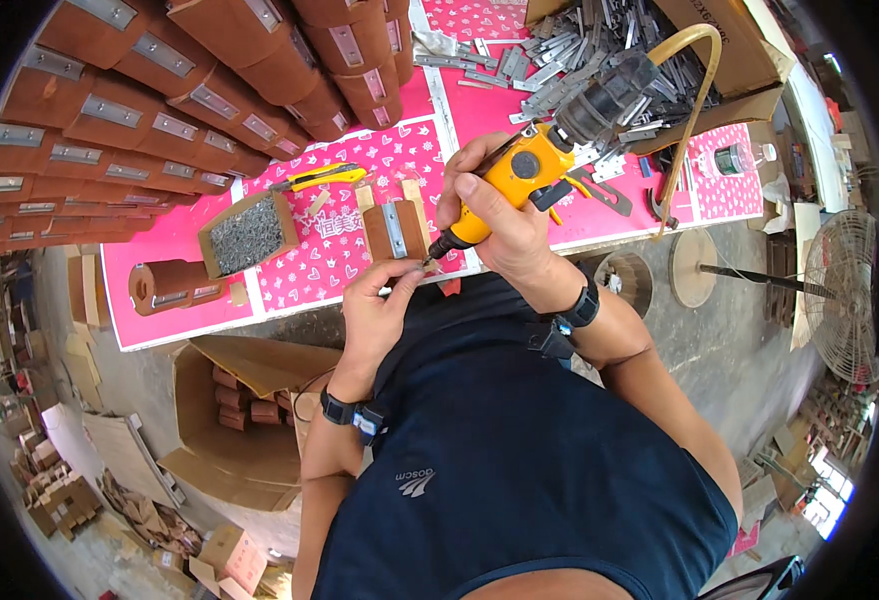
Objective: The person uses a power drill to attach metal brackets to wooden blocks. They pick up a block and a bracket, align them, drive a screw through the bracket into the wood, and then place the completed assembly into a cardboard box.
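Note:
My right hand (499,215) grips a yellow pneumatic screwdriver (521,175) with a black motor end and a tan air hose (694,90). Its tip points down at the near edge of a small brown wooden block (396,232) that carries a metal plate. My left hand (377,305) is just below the tip, its fingers pinched together near the bit as if on a small screw, too small to make out. The block lies on a pink patterned table cover (329,260).
Stacks of brown blocks with metal plates (159,110) fill the table's left and back. A small cardboard tray of screws (247,235), a yellow utility knife (324,178), and a box of metal plates (599,45) are nearby. An open carton (229,420) and a fan (839,290) stand on the floor.

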The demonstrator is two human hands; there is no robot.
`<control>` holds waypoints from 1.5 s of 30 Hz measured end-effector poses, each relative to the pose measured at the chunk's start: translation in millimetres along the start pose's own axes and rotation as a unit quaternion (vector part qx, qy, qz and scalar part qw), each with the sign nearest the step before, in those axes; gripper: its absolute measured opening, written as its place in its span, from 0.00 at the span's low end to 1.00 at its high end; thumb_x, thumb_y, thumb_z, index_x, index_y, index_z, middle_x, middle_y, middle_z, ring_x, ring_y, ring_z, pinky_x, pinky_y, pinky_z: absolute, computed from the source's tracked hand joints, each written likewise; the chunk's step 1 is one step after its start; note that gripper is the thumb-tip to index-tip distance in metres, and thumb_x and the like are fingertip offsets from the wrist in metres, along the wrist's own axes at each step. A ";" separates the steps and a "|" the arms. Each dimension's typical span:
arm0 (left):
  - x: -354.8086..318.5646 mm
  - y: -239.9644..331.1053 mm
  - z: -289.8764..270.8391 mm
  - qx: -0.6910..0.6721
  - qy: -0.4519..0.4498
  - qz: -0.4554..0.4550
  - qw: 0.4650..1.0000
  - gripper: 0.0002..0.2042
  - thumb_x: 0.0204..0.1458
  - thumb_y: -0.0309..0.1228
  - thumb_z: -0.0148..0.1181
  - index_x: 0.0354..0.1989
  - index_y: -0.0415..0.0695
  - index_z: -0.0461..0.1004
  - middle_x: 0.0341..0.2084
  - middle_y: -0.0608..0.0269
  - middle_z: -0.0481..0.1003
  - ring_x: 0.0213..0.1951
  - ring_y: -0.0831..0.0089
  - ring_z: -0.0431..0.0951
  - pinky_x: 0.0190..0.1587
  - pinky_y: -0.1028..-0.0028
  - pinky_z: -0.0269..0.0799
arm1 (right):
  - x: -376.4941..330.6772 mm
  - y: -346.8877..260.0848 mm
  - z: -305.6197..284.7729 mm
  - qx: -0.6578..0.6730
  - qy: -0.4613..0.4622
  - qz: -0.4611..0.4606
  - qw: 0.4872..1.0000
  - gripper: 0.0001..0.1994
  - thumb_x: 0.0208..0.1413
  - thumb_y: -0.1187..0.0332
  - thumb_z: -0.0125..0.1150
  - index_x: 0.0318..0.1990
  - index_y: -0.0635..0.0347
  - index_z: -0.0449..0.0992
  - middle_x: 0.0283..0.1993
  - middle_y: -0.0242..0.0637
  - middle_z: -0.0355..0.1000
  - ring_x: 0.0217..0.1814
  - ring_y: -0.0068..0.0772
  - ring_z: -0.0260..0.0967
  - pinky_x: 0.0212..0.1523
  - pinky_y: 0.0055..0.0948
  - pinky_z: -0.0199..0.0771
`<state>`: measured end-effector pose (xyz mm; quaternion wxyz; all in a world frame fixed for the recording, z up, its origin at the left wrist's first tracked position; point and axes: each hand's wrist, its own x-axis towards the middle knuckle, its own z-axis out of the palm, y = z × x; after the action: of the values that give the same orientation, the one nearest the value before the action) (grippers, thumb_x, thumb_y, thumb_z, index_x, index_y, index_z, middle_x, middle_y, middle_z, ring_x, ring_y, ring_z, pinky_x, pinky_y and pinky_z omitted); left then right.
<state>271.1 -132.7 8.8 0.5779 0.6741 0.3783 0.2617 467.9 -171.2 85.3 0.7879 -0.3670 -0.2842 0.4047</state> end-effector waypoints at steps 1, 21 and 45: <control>0.1 3.5 0.0 0.008 -0.004 0.007 1.000 0.06 0.56 0.24 0.68 0.41 0.38 0.83 0.34 0.59 0.84 0.35 0.76 0.81 0.40 0.75 0.75 | 0.0 -0.2 -0.4 -0.007 -0.004 0.000 1.000 0.09 0.60 0.73 0.62 0.45 0.61 0.70 0.34 0.39 0.72 0.29 0.30 0.75 0.31 0.29 0.78; -4.8 12.4 2.8 0.080 0.028 0.075 0.994 0.05 0.51 0.23 0.70 0.37 0.40 0.84 0.32 0.59 0.83 0.34 0.67 0.81 0.33 0.72 0.73 | -5.2 7.2 5.0 -0.012 -0.037 0.000 0.999 0.09 0.60 0.79 0.60 0.45 0.63 0.68 0.34 0.37 0.73 0.29 0.25 0.75 0.29 0.27 0.79; 25.2 -15.3 4.0 0.206 0.144 0.124 0.960 0.08 0.44 0.26 0.74 0.35 0.46 0.87 0.53 0.55 0.76 0.59 0.56 0.69 0.62 0.59 0.65 | 9.5 44.7 7.4 -0.145 -0.141 -0.060 0.977 0.13 0.57 0.84 0.59 0.46 0.61 0.67 0.37 0.39 0.72 0.36 0.26 0.74 0.38 0.28 0.77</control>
<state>285.5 -113.8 -9.0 0.3290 0.7751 0.4168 0.3423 448.0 -142.6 54.8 0.7010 -0.3991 -0.4698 0.3586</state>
